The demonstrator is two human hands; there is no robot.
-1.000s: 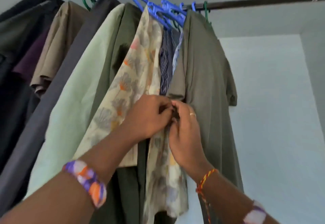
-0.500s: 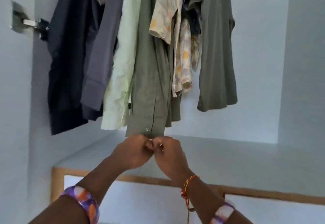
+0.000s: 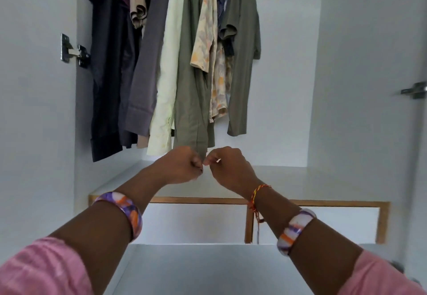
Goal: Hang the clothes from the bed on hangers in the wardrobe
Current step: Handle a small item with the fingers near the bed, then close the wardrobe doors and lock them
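Both hands have dropped from chest height on the clothes to the hem of the olive shirt (image 3: 191, 91) hanging in the wardrobe (image 3: 360, 86). Left hand (image 3: 179, 165) and right hand (image 3: 227, 167) each pinch that hem, fingers curled. Best tug evenly downward, gently, to straighten it.

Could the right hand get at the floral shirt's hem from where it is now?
Probably yes. The right hand pinches the olive shirt's bottom edge, and the floral shirt's hem hangs just above and right of it, uncovered, nothing between; it must release its grip first.
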